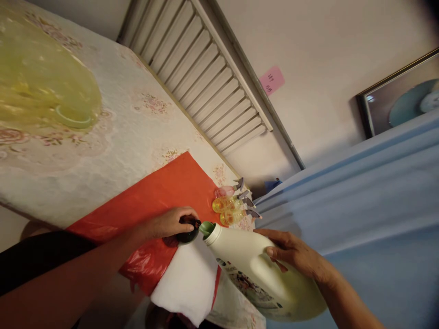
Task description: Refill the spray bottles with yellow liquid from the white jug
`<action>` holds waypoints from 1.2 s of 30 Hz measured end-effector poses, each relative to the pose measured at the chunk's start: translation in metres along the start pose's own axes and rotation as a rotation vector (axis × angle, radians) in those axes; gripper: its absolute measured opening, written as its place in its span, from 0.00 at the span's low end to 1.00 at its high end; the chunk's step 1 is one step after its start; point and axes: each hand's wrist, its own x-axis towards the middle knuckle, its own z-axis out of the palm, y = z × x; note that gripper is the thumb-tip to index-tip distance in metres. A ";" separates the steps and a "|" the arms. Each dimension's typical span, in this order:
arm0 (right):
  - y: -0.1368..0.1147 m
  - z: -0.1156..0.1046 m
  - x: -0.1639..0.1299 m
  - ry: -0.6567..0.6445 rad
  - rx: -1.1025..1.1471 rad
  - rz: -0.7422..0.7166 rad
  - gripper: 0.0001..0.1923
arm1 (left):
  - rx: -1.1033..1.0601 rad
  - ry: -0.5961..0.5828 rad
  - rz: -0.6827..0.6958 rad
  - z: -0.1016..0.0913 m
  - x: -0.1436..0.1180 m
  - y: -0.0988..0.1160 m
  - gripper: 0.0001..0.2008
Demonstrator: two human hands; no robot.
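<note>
Low in the middle of the frame, the left hand (176,221) has its fingers closed around a small dark bottle (188,235). The right hand (291,253), at lower right, has its fingers wrapped around a big pale jug (250,249), which lies aslant with its green spout (206,228) at the dark bottle's mouth; whether the two touch cannot be told. Just below the dark bottle is a folded white towel (188,278), partly covered by the jug. A red sheet (164,187) spreads behind the left hand over the floral desk (123,100). Spray bottles (228,203) with yellow and pink contents cluster just above the jug's neck. A yellow see-through vessel (51,73) fills the upper left. A slatted rack (206,59) borders the desk at top centre; a blue curtain (377,183) hangs at right.
</note>
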 end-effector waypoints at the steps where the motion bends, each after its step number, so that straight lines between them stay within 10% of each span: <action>1: 0.000 0.000 0.000 0.002 0.001 0.003 0.31 | -0.003 -0.001 -0.005 0.000 0.000 0.000 0.15; 25: 0.046 0.021 -0.002 0.107 0.147 -0.067 0.31 | 0.002 0.042 0.031 0.001 0.000 0.003 0.14; 36: 0.038 0.003 0.033 0.588 0.229 -0.126 0.08 | -0.048 0.007 -0.048 0.001 -0.001 -0.004 0.16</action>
